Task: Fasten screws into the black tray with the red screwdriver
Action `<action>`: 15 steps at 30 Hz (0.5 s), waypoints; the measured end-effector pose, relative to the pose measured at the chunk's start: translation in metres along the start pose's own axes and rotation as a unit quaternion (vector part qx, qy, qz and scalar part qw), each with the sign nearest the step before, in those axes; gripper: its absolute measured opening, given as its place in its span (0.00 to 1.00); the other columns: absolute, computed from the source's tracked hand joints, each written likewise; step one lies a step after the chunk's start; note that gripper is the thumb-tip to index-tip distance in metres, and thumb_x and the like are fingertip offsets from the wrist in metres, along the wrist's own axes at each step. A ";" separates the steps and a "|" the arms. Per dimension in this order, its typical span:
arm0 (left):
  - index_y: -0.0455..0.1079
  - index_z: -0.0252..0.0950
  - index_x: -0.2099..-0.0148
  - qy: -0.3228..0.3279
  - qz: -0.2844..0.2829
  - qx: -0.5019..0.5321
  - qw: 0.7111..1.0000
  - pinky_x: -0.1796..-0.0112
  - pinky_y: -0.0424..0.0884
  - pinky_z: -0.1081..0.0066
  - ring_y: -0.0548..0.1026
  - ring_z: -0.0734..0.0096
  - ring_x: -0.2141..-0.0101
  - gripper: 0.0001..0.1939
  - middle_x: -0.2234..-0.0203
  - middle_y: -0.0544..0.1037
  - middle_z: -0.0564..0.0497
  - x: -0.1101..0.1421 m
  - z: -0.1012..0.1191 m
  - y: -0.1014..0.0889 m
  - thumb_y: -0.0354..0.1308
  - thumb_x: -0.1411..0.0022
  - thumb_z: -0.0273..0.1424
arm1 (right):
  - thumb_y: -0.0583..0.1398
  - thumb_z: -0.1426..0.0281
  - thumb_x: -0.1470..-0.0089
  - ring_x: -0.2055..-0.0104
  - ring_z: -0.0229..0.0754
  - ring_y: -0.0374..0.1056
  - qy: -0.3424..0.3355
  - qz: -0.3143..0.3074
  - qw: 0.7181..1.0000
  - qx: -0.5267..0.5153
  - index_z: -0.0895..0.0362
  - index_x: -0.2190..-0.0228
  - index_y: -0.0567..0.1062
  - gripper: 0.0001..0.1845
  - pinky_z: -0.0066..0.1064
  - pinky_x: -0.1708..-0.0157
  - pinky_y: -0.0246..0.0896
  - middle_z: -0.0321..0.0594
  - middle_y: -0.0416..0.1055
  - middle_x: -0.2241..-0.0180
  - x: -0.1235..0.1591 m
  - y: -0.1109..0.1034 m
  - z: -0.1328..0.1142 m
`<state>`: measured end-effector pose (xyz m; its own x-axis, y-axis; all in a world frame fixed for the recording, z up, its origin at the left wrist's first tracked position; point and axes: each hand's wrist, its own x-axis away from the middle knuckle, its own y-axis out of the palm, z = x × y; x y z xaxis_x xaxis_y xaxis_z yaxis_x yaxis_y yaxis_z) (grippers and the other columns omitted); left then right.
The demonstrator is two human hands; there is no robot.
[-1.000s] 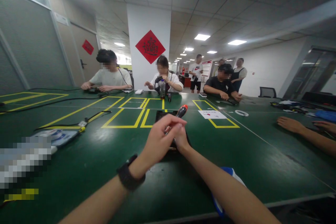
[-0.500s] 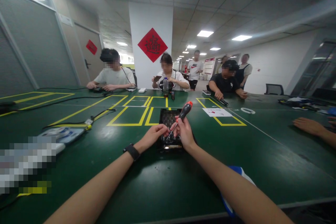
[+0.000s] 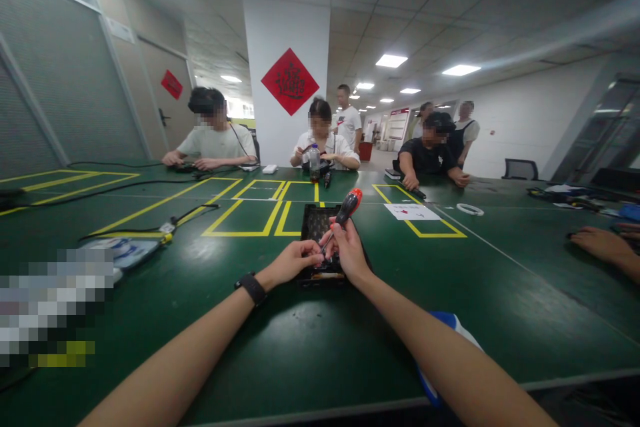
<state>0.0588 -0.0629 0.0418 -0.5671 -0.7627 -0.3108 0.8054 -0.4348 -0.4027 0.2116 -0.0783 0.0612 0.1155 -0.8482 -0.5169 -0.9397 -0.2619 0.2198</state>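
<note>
My right hand (image 3: 350, 250) is closed round a screwdriver (image 3: 349, 205) with a black and red handle. The handle leans up and away to the right, and the thin metal shaft points down to the left. At the shaft's lower end, the fingers of my left hand (image 3: 295, 262) are pinched together; whatever they hold is hidden. A dark watch band circles my left wrist. Beneath both hands lies an open black case (image 3: 310, 220) with small dark pieces in rows, partly covered by my fingers.
Yellow tape outlines (image 3: 237, 235) mark the green table (image 3: 270, 360). A printed sheet (image 3: 412, 212) and a white ring (image 3: 470, 209) lie to the right. A bottle (image 3: 314, 163) stands beyond the case. Cables run at left. A blue-and-white item lies under my right forearm. Co-workers sit opposite; another person's hand (image 3: 600, 242) rests at right.
My left fingertips have closed in on the screwdriver's lower end, which was bare before. The screwdriver has shifted slightly left. A standing person in the background has moved left.
</note>
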 end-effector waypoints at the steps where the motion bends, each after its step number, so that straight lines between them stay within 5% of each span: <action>1: 0.66 0.30 0.69 0.001 -0.005 0.000 1.000 0.69 0.62 0.74 0.65 0.76 0.74 0.13 0.77 0.70 0.53 0.001 0.001 0.000 0.52 0.44 0.38 | 0.51 0.60 0.47 0.86 0.29 0.59 0.003 -0.006 1.000 0.000 0.55 0.59 0.60 0.15 0.21 0.85 0.55 0.31 0.67 0.79 0.001 0.000 -0.001; 4: 0.67 0.31 0.69 0.025 0.024 -0.045 0.998 0.66 0.62 0.72 0.66 0.74 0.71 0.16 0.75 0.71 0.51 0.002 0.007 0.002 0.46 0.40 0.38 | 0.50 0.60 0.46 0.85 0.29 0.59 0.000 -0.012 1.000 0.002 0.55 0.58 0.60 0.15 0.21 0.84 0.56 0.31 0.67 0.78 0.003 0.001 -0.002; 8: 0.68 0.33 0.66 0.062 0.105 -0.139 0.983 0.64 0.62 0.72 0.66 0.72 0.68 0.12 0.71 0.71 0.51 0.003 0.011 0.003 0.51 0.44 0.37 | 0.50 0.60 0.46 0.87 0.27 0.56 -0.015 0.004 1.000 0.019 0.56 0.60 0.61 0.15 0.20 0.86 0.52 0.29 0.66 0.80 0.004 0.003 -0.001; 15: 0.67 0.32 0.71 0.040 0.089 -0.187 0.978 0.71 0.61 0.75 0.65 0.75 0.74 0.13 0.77 0.70 0.53 0.003 0.008 0.001 0.55 0.47 0.38 | 0.50 0.59 0.46 0.89 0.28 0.54 -0.003 -0.002 1.000 0.007 0.56 0.60 0.61 0.16 0.19 0.88 0.48 0.30 0.66 0.81 0.003 0.001 -0.001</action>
<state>0.0593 -0.0694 0.0473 -0.4478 -0.7639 -0.4646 0.7820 -0.0828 -0.6177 0.2110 -0.0818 0.0607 0.1173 -0.8448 -0.5221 -0.9437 -0.2585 0.2063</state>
